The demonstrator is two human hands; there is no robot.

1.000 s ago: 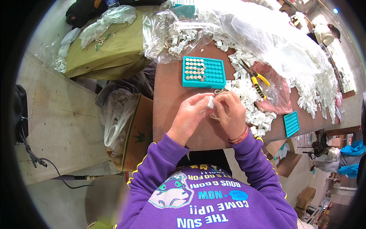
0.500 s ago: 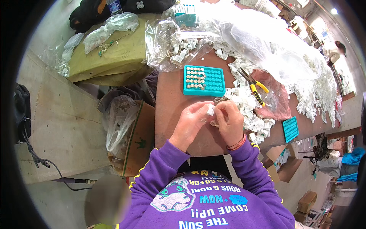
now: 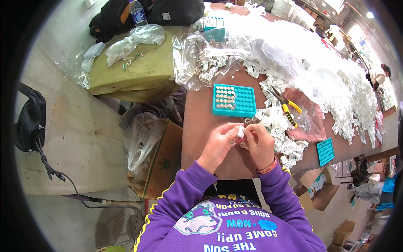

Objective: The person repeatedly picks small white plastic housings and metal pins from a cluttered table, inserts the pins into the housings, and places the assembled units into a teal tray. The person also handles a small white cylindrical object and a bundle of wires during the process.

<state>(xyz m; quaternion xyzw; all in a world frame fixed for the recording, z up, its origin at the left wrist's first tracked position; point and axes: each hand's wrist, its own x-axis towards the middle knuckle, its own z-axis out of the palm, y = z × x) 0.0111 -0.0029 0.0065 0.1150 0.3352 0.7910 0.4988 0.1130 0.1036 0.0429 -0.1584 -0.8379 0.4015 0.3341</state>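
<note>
Your left hand pinches a small white piece between thumb and fingers, just above the near part of the brown desk. Your right hand is beside it, thumb and fingers drawn together close to the piece's right side; you cannot tell from here what they grip. Beyond your hands sits a teal tray, with round metal discs in its left part. To your right lie loose white pieces, pliers with yellow and black handles, a pink sheet and, near the desk's edge, a second teal tray
</note>
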